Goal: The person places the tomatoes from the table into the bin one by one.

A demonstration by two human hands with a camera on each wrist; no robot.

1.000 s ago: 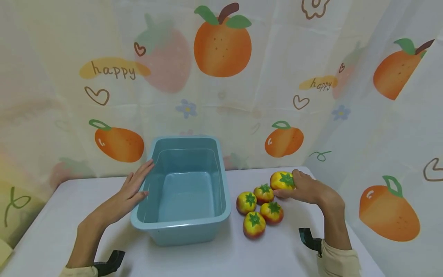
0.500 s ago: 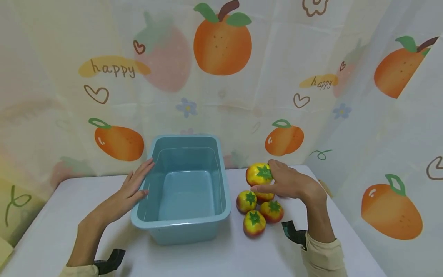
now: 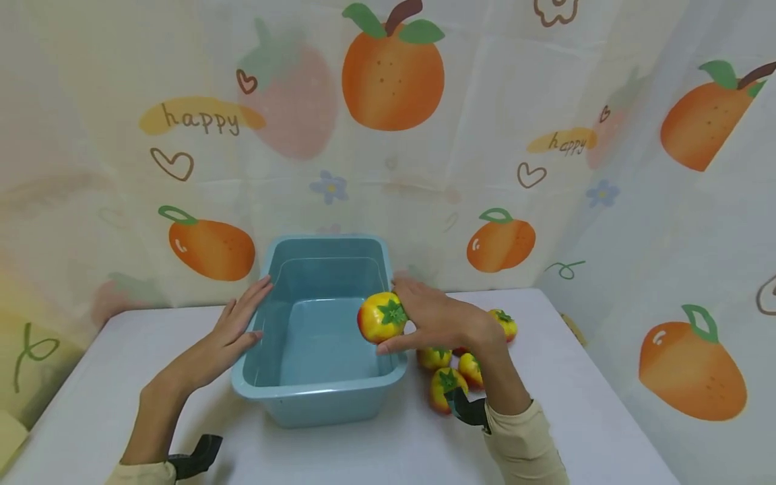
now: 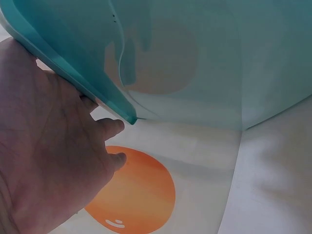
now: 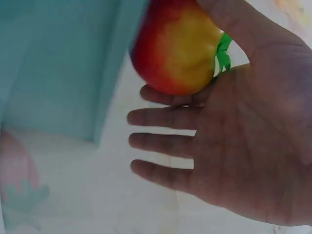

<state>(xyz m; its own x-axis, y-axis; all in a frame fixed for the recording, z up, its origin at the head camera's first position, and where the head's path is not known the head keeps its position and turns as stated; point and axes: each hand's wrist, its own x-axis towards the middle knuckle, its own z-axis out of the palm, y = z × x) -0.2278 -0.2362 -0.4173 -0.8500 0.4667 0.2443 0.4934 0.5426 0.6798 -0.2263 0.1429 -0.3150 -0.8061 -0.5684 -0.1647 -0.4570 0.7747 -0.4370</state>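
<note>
The step in hand looks like bringing one fruit to the tub: at the centre of the head view, the right hand [image 3: 433, 313] pinches a yellow-and-red fruit [image 3: 377, 320] between thumb and index finger, its other three fingers stretched out straight in the right wrist view. The fruit lies just left of that hand, in front of the thumb side of the palm, with its green leafy top turned toward the palm. In the head view it appears against the right inner side of the blue tub [image 3: 315, 407], with the hand across the right rim; whether fruit and rim touch is hard to tell. The left hand [image 3: 233, 333], left of centre, rests on the tub's left rim with fingers extended and grips nothing, probably steadying it. More fruits [image 3: 447, 389] sit on the white table [image 3: 588, 421] right of the tub, partly hidden by the right forearm. As a judgement, the next move calls for bringing the pinched fruit fully inside the right rim, lowering it toward the tub's floor and only then spreading thumb and finger, so that it does not drop or roll.
</note>
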